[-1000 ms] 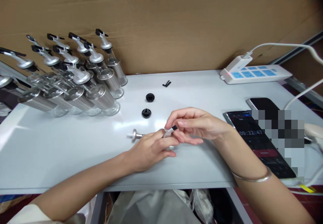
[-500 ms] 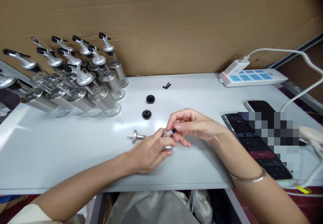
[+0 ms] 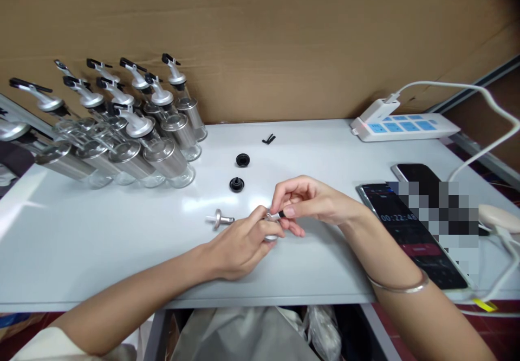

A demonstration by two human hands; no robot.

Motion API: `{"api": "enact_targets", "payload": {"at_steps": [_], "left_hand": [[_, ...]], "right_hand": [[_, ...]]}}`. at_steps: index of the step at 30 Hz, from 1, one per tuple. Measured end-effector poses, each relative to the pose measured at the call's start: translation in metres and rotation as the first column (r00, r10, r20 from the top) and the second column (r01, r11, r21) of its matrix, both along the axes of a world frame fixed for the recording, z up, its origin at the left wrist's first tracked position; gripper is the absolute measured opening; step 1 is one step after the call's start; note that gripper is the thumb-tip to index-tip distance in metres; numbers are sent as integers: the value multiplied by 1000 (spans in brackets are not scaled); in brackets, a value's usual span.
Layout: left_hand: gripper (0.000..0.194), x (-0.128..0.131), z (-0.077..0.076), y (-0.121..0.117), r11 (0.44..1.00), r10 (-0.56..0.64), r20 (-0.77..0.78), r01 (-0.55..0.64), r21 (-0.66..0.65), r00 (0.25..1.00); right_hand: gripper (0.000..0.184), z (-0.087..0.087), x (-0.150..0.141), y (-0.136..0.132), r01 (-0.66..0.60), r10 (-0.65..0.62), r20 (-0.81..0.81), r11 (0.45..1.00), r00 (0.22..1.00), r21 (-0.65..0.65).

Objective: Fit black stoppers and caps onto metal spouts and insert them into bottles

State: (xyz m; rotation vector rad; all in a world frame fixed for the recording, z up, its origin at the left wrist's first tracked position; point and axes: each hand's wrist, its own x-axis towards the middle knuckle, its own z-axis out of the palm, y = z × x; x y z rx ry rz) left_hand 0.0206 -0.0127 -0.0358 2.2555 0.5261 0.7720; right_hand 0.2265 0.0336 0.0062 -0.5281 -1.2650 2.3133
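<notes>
My left hand [image 3: 246, 243] is closed around a silver pour spout [image 3: 273, 217], whose round base shows partly under the fingers. My right hand [image 3: 311, 202] pinches the black tip [image 3: 281, 214] at the spout's end between thumb and fingers. The fingers hide most of the spout. Just left of my left hand's knuckles lies another metal spout piece [image 3: 219, 219] with a clear tube, on its side. Beyond the hands sit two round black stoppers [image 3: 236, 184] and a small black flip lever [image 3: 268, 139].
Several glass and steel oil bottles [image 3: 165, 158] with pour spouts crowd the left of the white table [image 3: 122, 247]. On the right are a phone showing a timer [image 3: 410, 236], a second dark phone [image 3: 418, 174], a power strip [image 3: 406, 127] and white cables. A cardboard wall [image 3: 284, 46] stands behind.
Both hands stay nearly in place on the spout. The right thumb and fingers have shifted slightly at the black tip, and the spout sits at a slightly different angle.
</notes>
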Motion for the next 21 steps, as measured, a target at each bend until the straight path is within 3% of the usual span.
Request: {"api": "enact_targets", "payload": {"at_steps": [8, 14, 21], "left_hand": [[22, 0, 1, 0, 999, -21, 17, 22, -35, 1000], [13, 1, 6, 1, 998, 60, 63, -58, -38, 996], [34, 2, -6, -6, 980, 195, 65, -193, -46, 979]], "right_hand": [[9, 5, -3, -2, 45, -52, 78, 995, 996, 95], [14, 4, -3, -1, 111, -145, 137, 967, 980, 229], [23, 2, -15, -3, 101, -160, 180, 949, 971, 299]]}}
